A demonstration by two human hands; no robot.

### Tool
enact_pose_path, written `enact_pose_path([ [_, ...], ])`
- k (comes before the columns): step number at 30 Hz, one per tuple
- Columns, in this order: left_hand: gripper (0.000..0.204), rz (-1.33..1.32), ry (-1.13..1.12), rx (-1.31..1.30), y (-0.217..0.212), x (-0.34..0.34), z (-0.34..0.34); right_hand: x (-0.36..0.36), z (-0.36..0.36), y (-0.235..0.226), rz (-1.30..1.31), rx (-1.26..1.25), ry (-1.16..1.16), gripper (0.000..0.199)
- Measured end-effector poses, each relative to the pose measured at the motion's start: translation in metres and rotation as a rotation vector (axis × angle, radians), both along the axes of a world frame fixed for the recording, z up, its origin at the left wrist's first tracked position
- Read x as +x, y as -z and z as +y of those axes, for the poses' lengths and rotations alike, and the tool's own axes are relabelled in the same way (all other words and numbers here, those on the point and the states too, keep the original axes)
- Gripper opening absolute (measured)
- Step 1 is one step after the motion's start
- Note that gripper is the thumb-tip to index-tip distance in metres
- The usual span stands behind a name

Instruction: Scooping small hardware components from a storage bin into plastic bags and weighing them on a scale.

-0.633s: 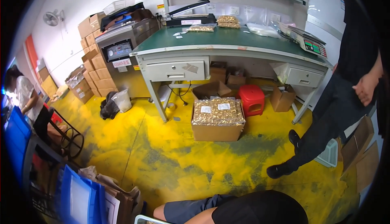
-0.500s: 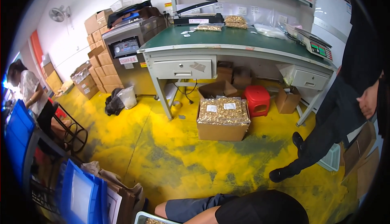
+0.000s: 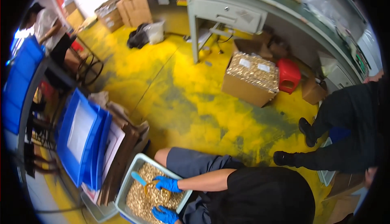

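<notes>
A pale grey tray [image 3: 131, 177] of small brass-coloured parts sits at the lower left, beside my knee [image 3: 185, 162]. My right hand [image 3: 167, 183], in a blue glove, lies on the parts with its fingers closed around a thin brass-coloured loop [image 3: 153, 191]. A light blue scoop handle [image 3: 138, 178] sticks out of the parts just left of that hand. My left hand [image 3: 164, 214], also gloved in blue, is lower in the tray at the picture's edge with curled fingers; what it holds is hidden.
Blue crates [image 3: 81, 136] and cardboard sheets [image 3: 120, 159] stand left of the tray. An open carton of brass-coloured parts [image 3: 252, 77] and a red stool [image 3: 288, 75] sit by a green-topped desk [image 3: 243, 10]. One person in black [image 3: 349, 126] stands right, another [image 3: 44, 25] far left.
The view has swung down and to the left. The tray and both gloved hands have come into view, and the desk has slid toward the top edge.
</notes>
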State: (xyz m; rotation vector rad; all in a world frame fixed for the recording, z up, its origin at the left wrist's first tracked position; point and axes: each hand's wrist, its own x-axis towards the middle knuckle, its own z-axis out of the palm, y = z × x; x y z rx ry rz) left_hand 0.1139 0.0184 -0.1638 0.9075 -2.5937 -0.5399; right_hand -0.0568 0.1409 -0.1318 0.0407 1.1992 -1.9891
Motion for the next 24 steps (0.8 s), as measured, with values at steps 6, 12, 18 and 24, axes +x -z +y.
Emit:
enact_pose_path([
  [6, 0.044, -0.056, -0.041, 0.137, -0.023, 0.009, -0.007, 0.011, -0.014, -0.004, 0.02, 0.012, -0.014, 0.042],
  [12, 0.038, 0.112, 0.02, -0.08, -0.069, -0.024, -0.04, 0.002, 0.015, -0.007, -0.26, -0.142, 0.083, 0.051],
  [18, 0.033, 0.336, 0.111, -0.298, -0.189, -0.134, -0.087, -0.001, 0.02, -0.004, -0.282, -0.118, -0.021, 0.056],
  [24, 0.027, 0.237, 0.39, -0.358, -0.258, -0.312, -0.069, -0.004, 0.029, 0.004, -0.309, -0.146, -0.07, 0.056],
])
